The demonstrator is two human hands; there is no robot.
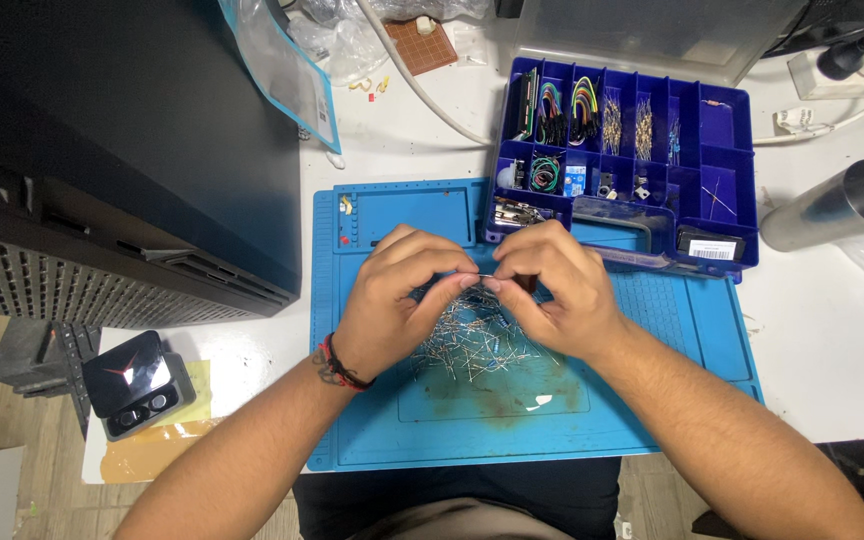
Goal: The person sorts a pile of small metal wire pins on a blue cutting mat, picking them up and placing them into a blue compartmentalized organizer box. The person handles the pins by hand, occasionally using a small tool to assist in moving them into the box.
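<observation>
Bare forearms without sleeves; a red-and-black braided cord bracelet (337, 364) circles the left wrist.

Looks like a hobby electronics bench. There's a blue silicone soldering mat (672, 330) on a white table (832, 350), a blue compartment box (642, 150) full of jumper wires, resistors and small parts, a bare perfboard (425, 44) up top, a pile of loose metal component leads (477, 340), and a big black computer case (122, 150) beside it.

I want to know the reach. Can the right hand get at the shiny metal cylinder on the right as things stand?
Probably yes: the right hand has bare white table between it and the shiny metal cylinder.
</observation>
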